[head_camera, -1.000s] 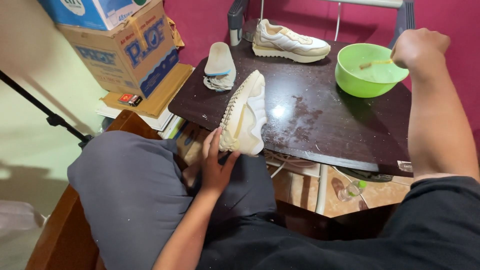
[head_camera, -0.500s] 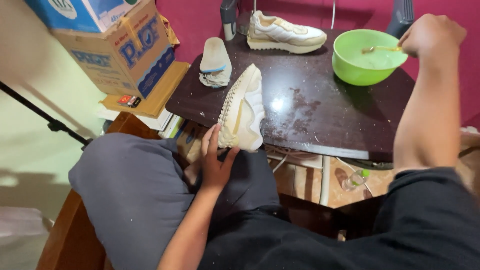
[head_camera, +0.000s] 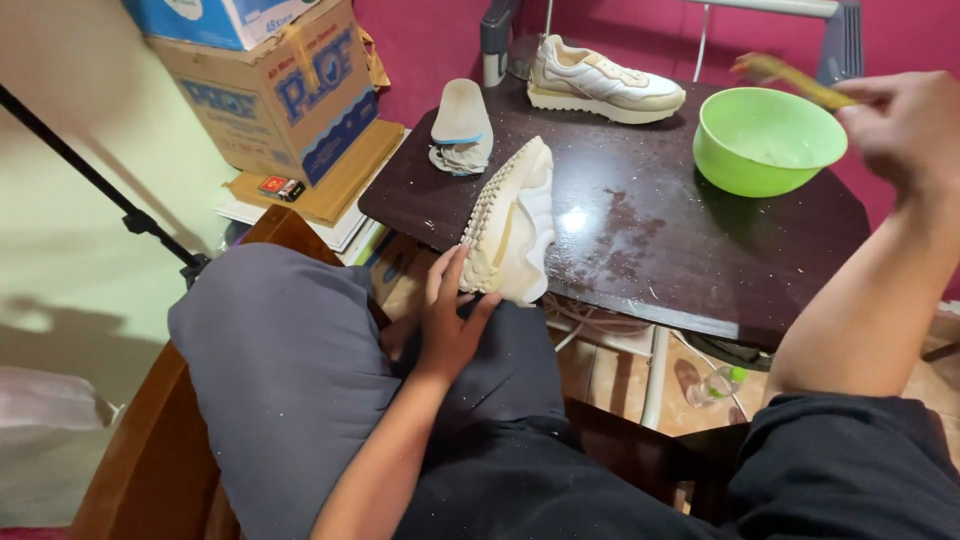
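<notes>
The cream sneaker (head_camera: 515, 225) lies tipped sole-out at the bench (head_camera: 680, 250) edge, braced at seven o'clock by the left hand (head_camera: 452, 320), fingers pressed around its heel, while the right hand (head_camera: 905, 125) at two o'clock pinches a blurred brush (head_camera: 790, 75) above the green bowl (head_camera: 765, 140).

A single head-worn camera looks steeply down, close over the lap, toward the dark table (head_camera: 640, 240)
</notes>
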